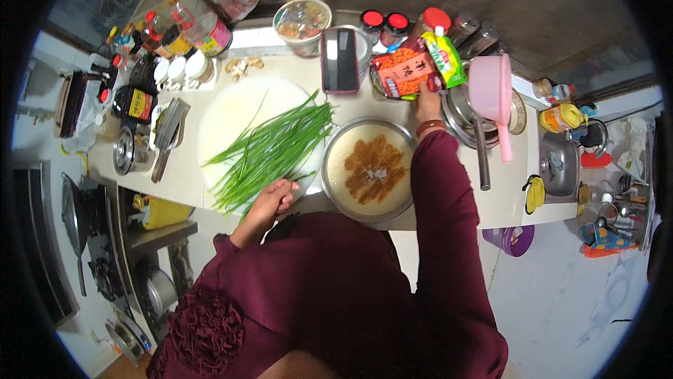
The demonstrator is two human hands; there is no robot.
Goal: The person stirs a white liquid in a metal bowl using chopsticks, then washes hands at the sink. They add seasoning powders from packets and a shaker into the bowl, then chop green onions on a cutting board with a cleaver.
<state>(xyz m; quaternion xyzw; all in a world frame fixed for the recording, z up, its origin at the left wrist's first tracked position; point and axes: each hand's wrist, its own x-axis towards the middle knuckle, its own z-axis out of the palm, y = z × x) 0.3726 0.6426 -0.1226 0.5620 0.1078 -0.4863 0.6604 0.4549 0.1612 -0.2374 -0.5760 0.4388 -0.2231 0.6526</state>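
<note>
My right hand (pixel 428 104) reaches to the back of the counter and grips the lower corner of a red and orange food packet (pixel 409 70) that bears writing. Close to my body, my left hand (pixel 272 199) is curled, with nothing visible in its fingers. It is beside the root ends of a bunch of long green garlic chives (pixel 278 145), which lies across a round white cutting board (pixel 223 116). Between my arms is a metal bowl (pixel 336 189) of pale liquid. Brown powder (pixel 363 153) with a small heap of white granules (pixel 376 174) rests on the liquid.
A cleaver (pixel 169 132) lies on a tray at left, near sauce bottles (pixel 134 103). At the back are a phone (pixel 340 61) and a food tub (pixel 302 24). A pink dipper (pixel 489 87) sits over metal pots, its handle jutting forward. The sink (pixel 560 163) is far right.
</note>
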